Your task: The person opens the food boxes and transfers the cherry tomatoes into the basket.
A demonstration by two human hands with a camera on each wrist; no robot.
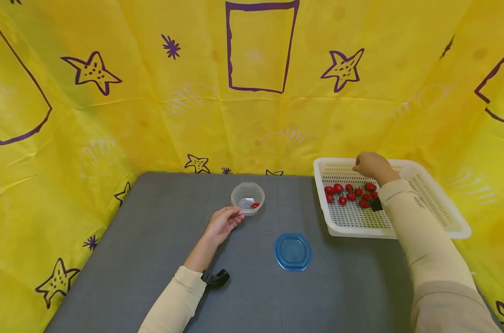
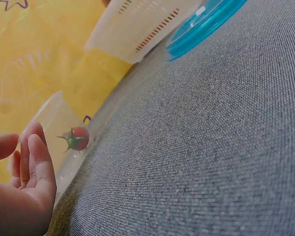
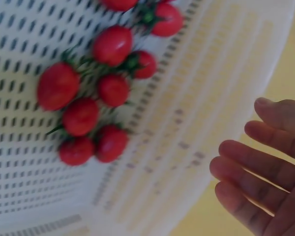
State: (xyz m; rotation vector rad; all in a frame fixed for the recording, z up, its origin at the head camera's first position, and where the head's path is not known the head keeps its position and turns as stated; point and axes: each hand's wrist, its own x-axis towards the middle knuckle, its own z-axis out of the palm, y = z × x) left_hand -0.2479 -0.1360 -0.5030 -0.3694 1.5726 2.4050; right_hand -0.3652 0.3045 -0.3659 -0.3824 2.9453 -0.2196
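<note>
A small clear plastic container (image 1: 247,189) stands on the table with one cherry tomato (image 1: 255,205) inside. My left hand (image 1: 220,226) is beside its near left side, fingertips right at the rim. In the left wrist view the fingers (image 2: 39,160) bend loosely, thumb apart from them, in front of the container wall. Several red cherry tomatoes (image 1: 351,196) with green stems lie in a white perforated basket (image 1: 332,224). Over the basket's back rim hovers my right hand (image 1: 372,166). Seen from the right wrist, its fingers (image 3: 250,164) are loosely bent and hold nothing.
A blue lid (image 1: 293,252) lies flat on the grey table (image 1: 243,296), between the container and the basket and nearer to me. Yellow patterned cloth (image 1: 252,125) hangs close behind the table and at both sides.
</note>
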